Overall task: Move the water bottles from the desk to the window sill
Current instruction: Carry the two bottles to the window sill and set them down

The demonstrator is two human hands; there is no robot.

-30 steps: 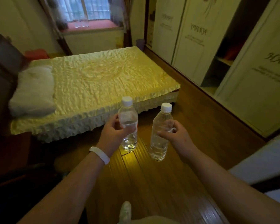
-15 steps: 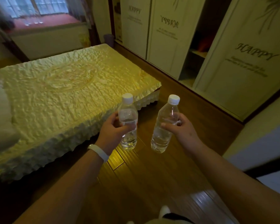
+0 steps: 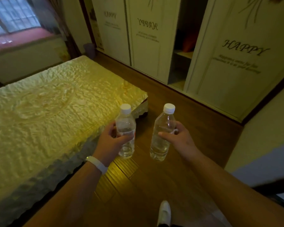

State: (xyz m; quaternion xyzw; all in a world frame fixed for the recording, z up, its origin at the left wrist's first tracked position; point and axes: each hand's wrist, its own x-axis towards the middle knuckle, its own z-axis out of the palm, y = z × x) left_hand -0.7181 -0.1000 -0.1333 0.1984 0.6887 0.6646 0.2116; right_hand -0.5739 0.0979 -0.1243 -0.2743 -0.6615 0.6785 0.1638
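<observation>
carry under way; left bottle (image 3: 125, 126) gripped by left hand (image 3: 111, 141), right bottle (image 3: 162, 128) by right hand (image 3: 179, 138); bed (image 3: 47, 112) corner neared since a second ago; window sill (image 3: 23, 38) judged still well ahead

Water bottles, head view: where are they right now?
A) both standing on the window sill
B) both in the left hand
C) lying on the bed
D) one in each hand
D: the left hand grips the left bottle and the right hand grips the right bottle, both held up in front of the person.
</observation>
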